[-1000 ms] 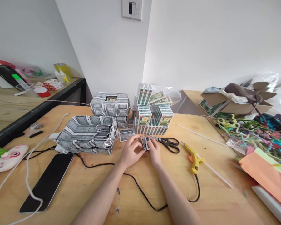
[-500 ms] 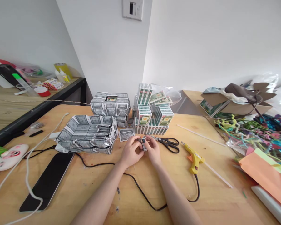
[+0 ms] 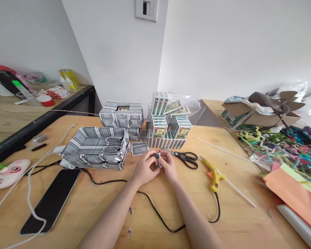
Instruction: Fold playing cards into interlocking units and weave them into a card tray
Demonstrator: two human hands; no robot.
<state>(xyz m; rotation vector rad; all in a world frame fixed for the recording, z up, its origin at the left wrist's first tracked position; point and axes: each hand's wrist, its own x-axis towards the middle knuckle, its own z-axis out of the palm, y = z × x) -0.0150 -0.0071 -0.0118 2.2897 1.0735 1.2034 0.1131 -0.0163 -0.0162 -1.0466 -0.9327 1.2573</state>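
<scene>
Between my fingertips, above the middle of the table, is a small folded playing card point(image 3: 158, 164), mostly covered by my fingers. My left hand point(image 3: 146, 167) grips it from the left, and my right hand point(image 3: 168, 166) pinches it from the right. Just left of my hands lie loose playing cards point(image 3: 140, 149), face down. Farther left stands an open tray built of folded cards point(image 3: 86, 147), with a bunch of folded cards point(image 3: 114, 146) at its right end. Black-handled scissors point(image 3: 187, 159) lie just right of my right hand.
A yellow glue gun point(image 3: 216, 178) rests at right, its black cord point(image 3: 155, 210) crossing before me. Stacked card boxes point(image 3: 168, 133) and another folded-card structure point(image 3: 121, 116) stand behind. A phone point(image 3: 53, 200) lies at left; coloured pipe cleaners point(image 3: 272, 145) and paper point(image 3: 295, 190) fill the right.
My fingers have shifted slightly around the small card, and my right thumb sits a little differently on it. The other things on the table stay where they were.
</scene>
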